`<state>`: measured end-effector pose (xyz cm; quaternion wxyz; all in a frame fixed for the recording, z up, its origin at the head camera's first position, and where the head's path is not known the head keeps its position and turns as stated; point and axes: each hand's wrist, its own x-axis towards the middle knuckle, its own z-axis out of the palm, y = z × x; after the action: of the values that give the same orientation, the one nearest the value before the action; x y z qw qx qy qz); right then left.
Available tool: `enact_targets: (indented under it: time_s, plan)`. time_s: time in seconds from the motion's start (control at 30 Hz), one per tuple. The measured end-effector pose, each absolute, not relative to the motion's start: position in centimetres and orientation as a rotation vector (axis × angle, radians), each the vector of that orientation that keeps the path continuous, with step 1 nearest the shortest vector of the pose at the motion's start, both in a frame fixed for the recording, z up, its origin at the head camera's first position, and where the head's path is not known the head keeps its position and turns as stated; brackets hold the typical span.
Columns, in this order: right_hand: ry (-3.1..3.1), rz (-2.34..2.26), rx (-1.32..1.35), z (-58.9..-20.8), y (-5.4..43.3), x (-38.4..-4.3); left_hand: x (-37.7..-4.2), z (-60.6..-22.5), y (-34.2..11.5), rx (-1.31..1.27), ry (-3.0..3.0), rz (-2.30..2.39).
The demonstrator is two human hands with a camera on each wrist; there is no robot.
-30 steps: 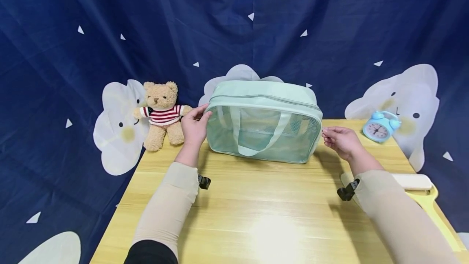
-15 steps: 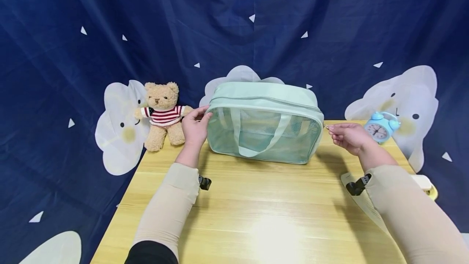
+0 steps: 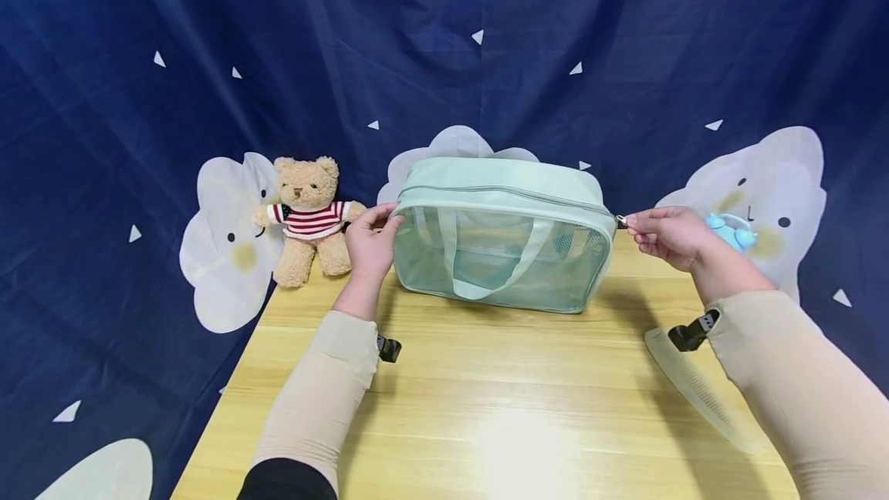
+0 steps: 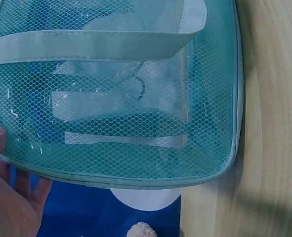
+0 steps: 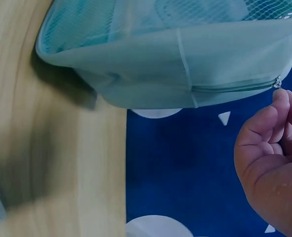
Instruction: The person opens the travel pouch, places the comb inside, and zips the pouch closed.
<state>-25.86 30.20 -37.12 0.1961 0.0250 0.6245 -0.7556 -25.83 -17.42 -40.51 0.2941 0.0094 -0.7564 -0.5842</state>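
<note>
A pale mint mesh bag [image 3: 507, 172] with a strap handle [image 3: 486, 284] stands upright on the wooden table. My left hand [image 3: 370, 245] grips its upper left corner, with the thumb on the front face and the fingers behind the edge. At the upper right corner my right hand [image 3: 670, 234] pinches the small metal zipper pull [image 3: 621, 221]. The right wrist view shows the zipper [image 5: 234, 88] running along the bag's side panel up to that pull [image 5: 277, 83]. Whether the teeth behind the pull are parted, I cannot tell.
A teddy bear [image 3: 310, 218] in a striped shirt sits left of the bag. Behind my right hand is a blue alarm clock [image 3: 732, 231], partly covered. A pale comb [image 3: 694, 384] lies beneath my right forearm. A dark blue curtain [image 3: 479, 83] hangs behind the table.
My right hand has moved up and slightly right along the bag's right side with the zipper pull. My left hand keeps its grip. The right arm now covers more of the clock.
</note>
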Motion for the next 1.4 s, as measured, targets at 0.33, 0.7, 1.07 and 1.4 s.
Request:
enact_targets:
  time_s: [0.33,0.7,1.07,1.4]
  plan:
    - [1.864,-2.031,0.067,-34.8,28.9,-26.7,-25.7,-40.6,-17.2,0.026,-1.998,-1.566]
    - [2.027,-1.884,0.012,-32.5,26.8,-27.1,-25.5,-40.7,-17.0,0.030,-1.981,-1.587]
    - [2.245,-1.717,-0.025,-30.8,24.3,-27.8,-25.6,-41.0,-16.9,0.038,-1.991,-1.591]
    - [2.416,-1.555,-0.082,-28.7,20.8,-28.6,-25.4,-41.0,-16.8,0.045,-1.967,-1.596]
